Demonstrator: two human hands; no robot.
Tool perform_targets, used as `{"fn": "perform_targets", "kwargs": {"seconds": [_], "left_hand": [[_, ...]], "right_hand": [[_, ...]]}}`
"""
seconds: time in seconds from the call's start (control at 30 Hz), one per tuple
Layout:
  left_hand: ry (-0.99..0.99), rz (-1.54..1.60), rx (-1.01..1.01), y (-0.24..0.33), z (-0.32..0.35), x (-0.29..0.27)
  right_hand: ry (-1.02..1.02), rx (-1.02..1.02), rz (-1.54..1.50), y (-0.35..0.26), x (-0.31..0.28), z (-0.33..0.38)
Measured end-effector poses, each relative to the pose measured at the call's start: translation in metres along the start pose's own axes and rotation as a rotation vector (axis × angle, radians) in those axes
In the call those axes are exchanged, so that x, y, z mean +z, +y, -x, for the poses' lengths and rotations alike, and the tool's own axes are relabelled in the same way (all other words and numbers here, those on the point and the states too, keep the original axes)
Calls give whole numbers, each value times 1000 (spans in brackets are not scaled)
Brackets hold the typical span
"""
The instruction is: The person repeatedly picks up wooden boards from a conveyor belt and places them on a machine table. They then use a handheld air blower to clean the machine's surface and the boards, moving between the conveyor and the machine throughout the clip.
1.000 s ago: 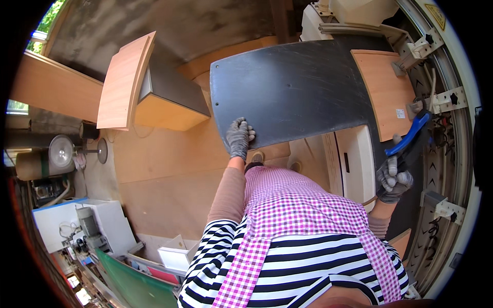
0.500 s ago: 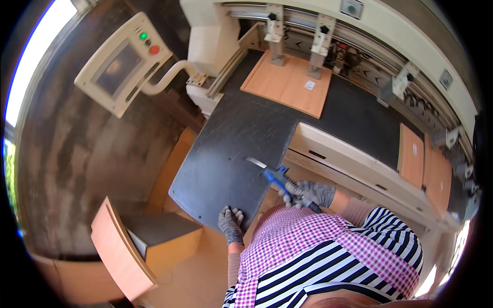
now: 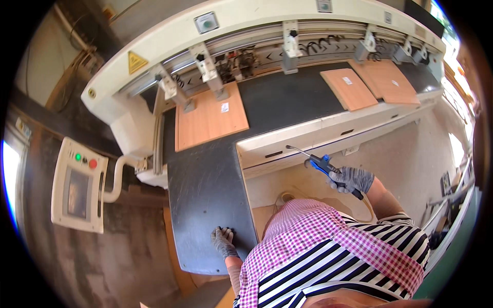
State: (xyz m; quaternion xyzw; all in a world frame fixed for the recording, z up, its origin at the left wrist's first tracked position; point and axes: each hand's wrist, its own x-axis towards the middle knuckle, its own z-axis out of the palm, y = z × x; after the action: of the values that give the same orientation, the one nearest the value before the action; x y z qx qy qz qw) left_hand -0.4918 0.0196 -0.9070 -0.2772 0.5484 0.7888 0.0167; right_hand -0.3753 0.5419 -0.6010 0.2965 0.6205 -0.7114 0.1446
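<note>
My right hand (image 3: 353,178), in a grey knit glove, grips a blue and black air blow gun (image 3: 323,164). The gun's thin bent metal nozzle (image 3: 299,150) points left, in front of the machine's pale side panel. From the handle's lower end a hose (image 3: 371,209) hangs in a curve. My left hand (image 3: 224,241), gloved too, rests on the near end of the black tabletop (image 3: 205,205), fingers slightly bent and holding nothing. Farther up the table, a wood-grain board (image 3: 210,120) with a white label lies under two clamps (image 3: 210,74).
Two more wood-grain boards (image 3: 349,90) lie overlapping at the far right of the table. A long cream machine beam (image 3: 257,23) with several clamps spans the back. On the left, a control panel (image 3: 79,185) with a screen and buttons hangs on a curved arm.
My view has swung right, showing more of the machine. The blow gun in my right hand has moved off the tabletop, to the right. My left hand stays on the table's near end.
</note>
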Motion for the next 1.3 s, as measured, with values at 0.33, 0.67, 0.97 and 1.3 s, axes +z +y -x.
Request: {"fn": "perform_targets", "kwargs": {"seconds": [0.33,0.67,0.97,1.3], "left_hand": [[-39,-146,135,21,-21,36],[-20,-6,139,12,-16,40],[130,-67,92,22,0,30],[281,-62,-140,99,54,83]], "right_hand": [[218,-96,-135,30,3,11],[81,261,186,-16,6,-85],[44,-22,46,-36,-1,-164],[-24,5,105,-45,12,-133]]}}
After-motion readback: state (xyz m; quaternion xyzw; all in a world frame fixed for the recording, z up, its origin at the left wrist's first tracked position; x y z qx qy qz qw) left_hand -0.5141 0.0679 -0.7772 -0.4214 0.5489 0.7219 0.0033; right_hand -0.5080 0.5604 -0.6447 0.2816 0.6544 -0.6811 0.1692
